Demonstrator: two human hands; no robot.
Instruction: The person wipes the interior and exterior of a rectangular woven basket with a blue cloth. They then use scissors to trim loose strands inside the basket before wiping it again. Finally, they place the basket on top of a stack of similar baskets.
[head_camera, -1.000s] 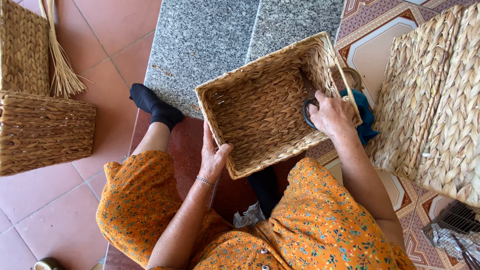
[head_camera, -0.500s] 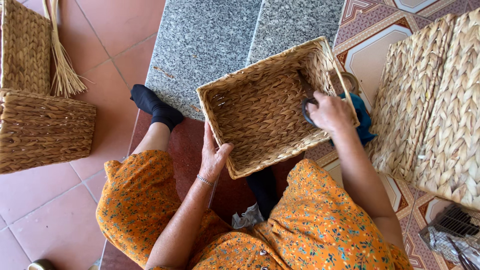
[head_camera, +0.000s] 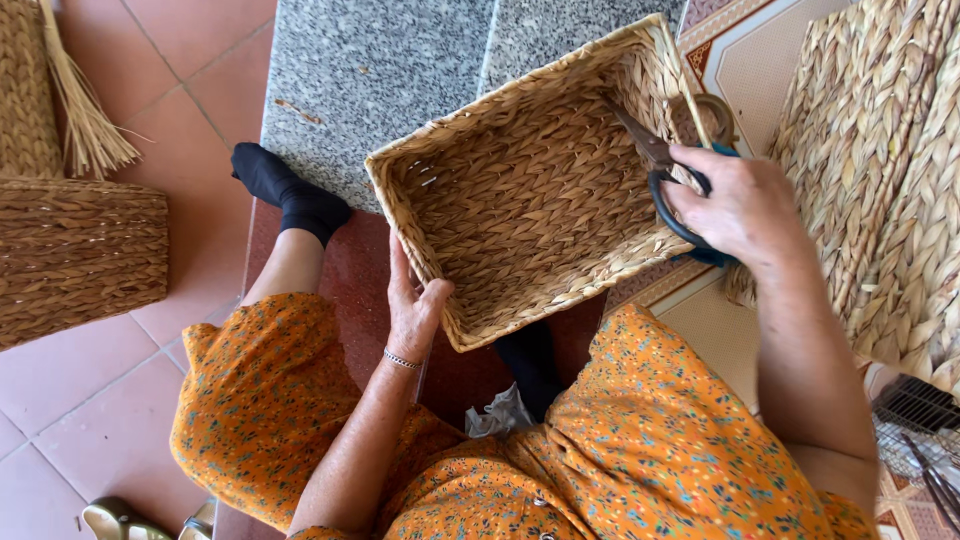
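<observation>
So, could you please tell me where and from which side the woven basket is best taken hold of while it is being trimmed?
Probably the rim of the near left wall, from outside and below, where the left hand already grips the woven basket. It is tilted with its opening towards the person, so that edge is nearest, and it lies away from the scissors that the right hand holds at the right wall.

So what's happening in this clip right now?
A seated person in an orange patterned dress holds a rectangular woven basket tilted over their lap. The left hand grips the basket's near corner from outside. The right hand holds dark-handled scissors, blades pointing into the basket at its far rim. More woven pieces are stacked to the right, and another woven basket sits on the tiled floor to the left.
</observation>
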